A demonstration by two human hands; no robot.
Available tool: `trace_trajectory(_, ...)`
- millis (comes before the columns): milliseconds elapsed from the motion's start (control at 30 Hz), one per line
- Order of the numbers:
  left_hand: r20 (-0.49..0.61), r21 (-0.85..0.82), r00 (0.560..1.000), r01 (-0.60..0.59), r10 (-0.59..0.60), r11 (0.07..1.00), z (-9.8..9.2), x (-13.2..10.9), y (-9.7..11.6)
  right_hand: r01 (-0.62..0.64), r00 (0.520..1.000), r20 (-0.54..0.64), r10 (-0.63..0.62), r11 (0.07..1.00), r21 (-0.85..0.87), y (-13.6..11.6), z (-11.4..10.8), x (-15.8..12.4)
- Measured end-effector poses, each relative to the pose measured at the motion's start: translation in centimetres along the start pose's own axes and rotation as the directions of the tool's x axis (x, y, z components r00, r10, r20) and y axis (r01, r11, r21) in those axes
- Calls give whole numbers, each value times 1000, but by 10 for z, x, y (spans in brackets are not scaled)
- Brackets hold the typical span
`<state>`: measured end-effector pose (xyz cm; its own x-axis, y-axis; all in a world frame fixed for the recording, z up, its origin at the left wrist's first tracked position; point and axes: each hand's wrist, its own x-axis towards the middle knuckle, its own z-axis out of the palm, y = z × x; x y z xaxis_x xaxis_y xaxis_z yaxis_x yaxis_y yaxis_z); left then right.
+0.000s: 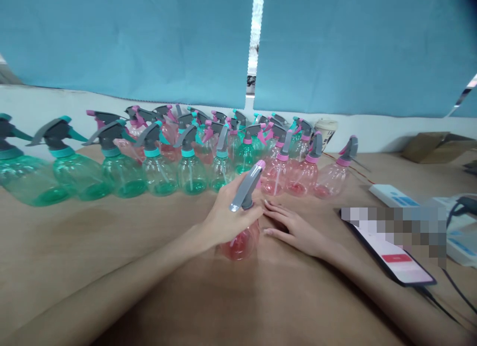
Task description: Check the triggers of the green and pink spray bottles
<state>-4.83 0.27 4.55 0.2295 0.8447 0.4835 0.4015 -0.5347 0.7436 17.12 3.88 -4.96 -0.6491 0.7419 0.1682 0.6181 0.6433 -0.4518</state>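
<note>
My left hand (227, 214) is wrapped round the neck of a pink spray bottle (240, 244) that stands in front of me. Its grey spray head rises above my fingers, with a pink nozzle tip pointing away. The bottle's collar is hidden by the hand. My right hand (294, 229) lies on the table just right of this bottle, fingers stretched out and holding nothing. Its fingertips come close to the bottle; whether they touch it I cannot tell. Beyond the hands stand green spray bottles (194, 179) on the left and pink spray bottles (301, 177) on the right.
Several more bottles crowd behind the front row. A phone (395, 259) with a cable lies at the right, near white power strips (395, 194). A paper cup (326, 132) and a brown cardboard piece (434, 147) are farther back, before a blue curtain (149, 48).
</note>
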Motion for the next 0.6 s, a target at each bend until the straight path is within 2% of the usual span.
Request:
trace_trajectory(167, 6, -6, 1000, -13, 13, 1000, 0, 0, -1, -2, 1000, -9, 2, 1000, 10, -2, -1, 0)
trace_trajectory(333, 50, -21, 998, 38, -37, 999, -1, 0, 4, -13, 1000, 7, 13, 1000, 13, -3, -2, 0)
trace_trajectory(600, 19, 20, 1000, 20, -20, 1000, -2, 1, 2, -1, 1000, 2, 1, 1000, 1, -2, -3, 0)
